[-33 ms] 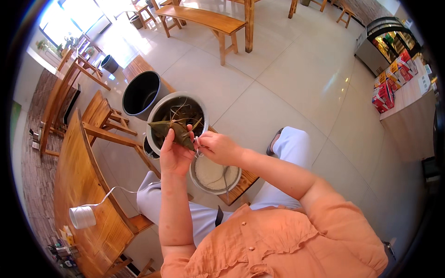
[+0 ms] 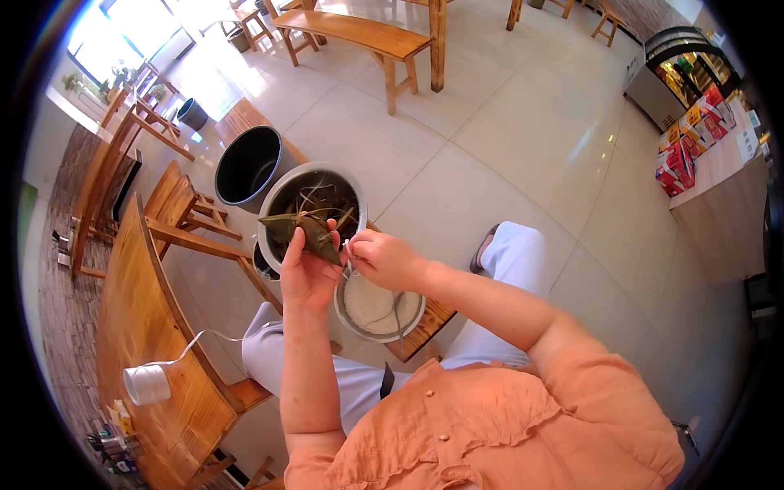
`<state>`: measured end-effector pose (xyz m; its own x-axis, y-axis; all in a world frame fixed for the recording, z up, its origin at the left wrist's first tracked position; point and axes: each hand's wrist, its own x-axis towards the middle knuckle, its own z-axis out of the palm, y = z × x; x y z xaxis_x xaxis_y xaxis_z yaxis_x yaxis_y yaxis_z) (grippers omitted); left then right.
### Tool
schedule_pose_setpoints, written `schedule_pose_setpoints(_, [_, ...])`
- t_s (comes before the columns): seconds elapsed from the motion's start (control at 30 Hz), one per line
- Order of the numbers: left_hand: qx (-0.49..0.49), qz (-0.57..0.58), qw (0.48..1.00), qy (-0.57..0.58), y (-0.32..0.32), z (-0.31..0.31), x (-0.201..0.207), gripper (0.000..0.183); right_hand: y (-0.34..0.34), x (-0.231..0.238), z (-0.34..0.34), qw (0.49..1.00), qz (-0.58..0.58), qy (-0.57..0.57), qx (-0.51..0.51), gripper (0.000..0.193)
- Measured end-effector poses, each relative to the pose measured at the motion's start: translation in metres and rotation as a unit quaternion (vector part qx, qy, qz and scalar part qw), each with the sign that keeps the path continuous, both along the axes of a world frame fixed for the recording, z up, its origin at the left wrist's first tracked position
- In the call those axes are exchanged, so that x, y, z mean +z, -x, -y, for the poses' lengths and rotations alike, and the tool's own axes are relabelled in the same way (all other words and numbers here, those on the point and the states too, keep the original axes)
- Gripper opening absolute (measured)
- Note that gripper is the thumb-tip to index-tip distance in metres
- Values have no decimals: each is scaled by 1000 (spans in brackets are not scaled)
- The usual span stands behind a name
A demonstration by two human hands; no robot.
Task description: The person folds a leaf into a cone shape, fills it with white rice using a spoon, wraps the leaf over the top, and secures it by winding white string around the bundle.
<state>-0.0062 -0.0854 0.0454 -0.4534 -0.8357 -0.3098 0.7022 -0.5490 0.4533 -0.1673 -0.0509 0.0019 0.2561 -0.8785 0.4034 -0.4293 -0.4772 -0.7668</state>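
Note:
My left hand [image 2: 309, 273] is closed around a leaf-wrapped rice dumpling [image 2: 317, 238], its pointed green leaf tip sticking out to the left. Close against it on the right, the fingers of my right hand [image 2: 380, 258] pinch a white string [image 2: 349, 255] by the dumpling's lower end. Behind the dumpling stands a metal basin [image 2: 359, 192] with long dark green leaves [image 2: 331, 194] inside. Below my right hand is a metal pot [image 2: 421, 317] of white rice [image 2: 369, 304]. A spoon-like handle [image 2: 398, 314] leans in the rice.
A wooden bench [image 2: 433, 327] carries the pot and basin, and a black bucket [image 2: 251, 163] stands beyond. At left, a spool of white string [image 2: 147, 385] lies on a wooden table [image 2: 184, 408], its strand trailing toward my leg. A counter [image 2: 723, 192] with red boxes [image 2: 676, 167] is at right.

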Motion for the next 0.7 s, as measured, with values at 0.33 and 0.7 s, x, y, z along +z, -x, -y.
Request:
schedule_pose_setpoints(0.33, [13, -60, 998, 8, -4, 5, -7, 32, -9, -22, 12, 993, 66, -91, -47, 22])
schedule_pose_setpoints(0.7, [27, -71, 995, 65, -4, 5, -7, 32, -9, -11, 9, 964, 134, -210, -89, 25])
